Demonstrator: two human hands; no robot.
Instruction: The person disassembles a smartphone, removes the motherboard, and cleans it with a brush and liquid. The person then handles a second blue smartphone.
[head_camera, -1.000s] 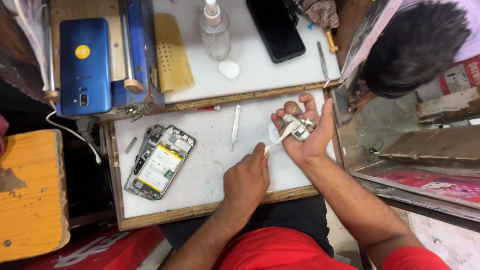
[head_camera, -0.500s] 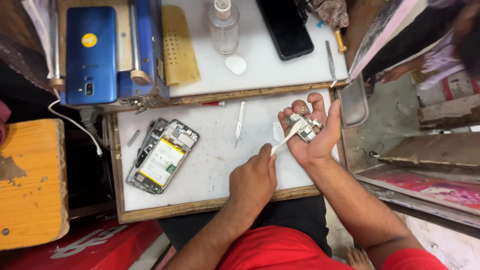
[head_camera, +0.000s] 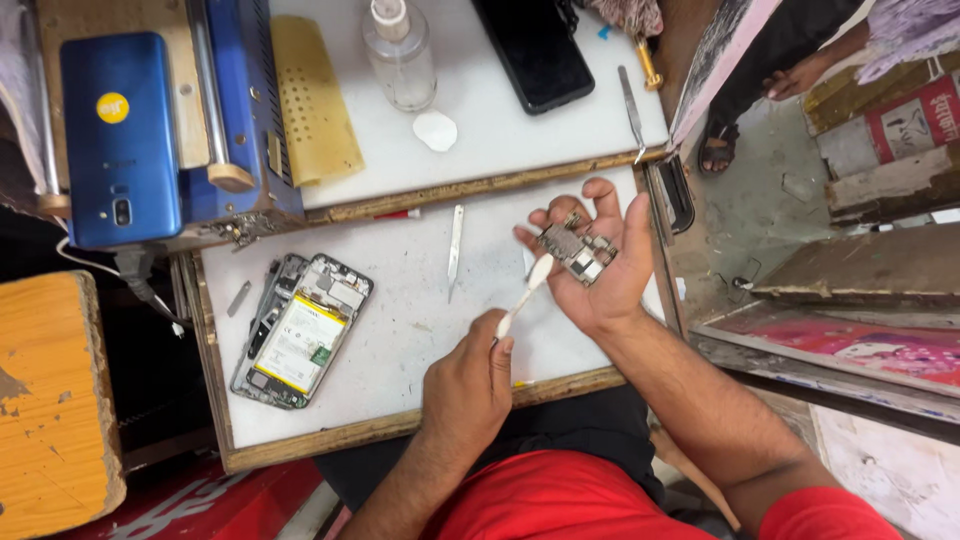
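1. Since half a second ago the right hand (head_camera: 592, 262) has stayed palm up over the right end of the white worktop (head_camera: 400, 330), and the small circuit board (head_camera: 577, 251) still lies in it; the left hand (head_camera: 468, 388) has kept its place near the front edge, with the white brush (head_camera: 527, 294) still angled up toward the board.
2. The left hand's grip is closed round the lower end of the brush handle; the brush tip touches or sits just beside the board's left edge.
3. The right hand's grip is loose: fingers spread and slightly curled, cradling the board on the palm.
4. The circuit board is a small, irregular grey piece with metal shields and tiny parts.
5. To the left lies an opened phone (head_camera: 300, 332), its pale rectangular battery showing inside a metal frame.
6. Slim metal tweezers (head_camera: 455, 245) lie farther back, between phone and hand.
7. The worktop is smooth white board with a worn wooden rim.
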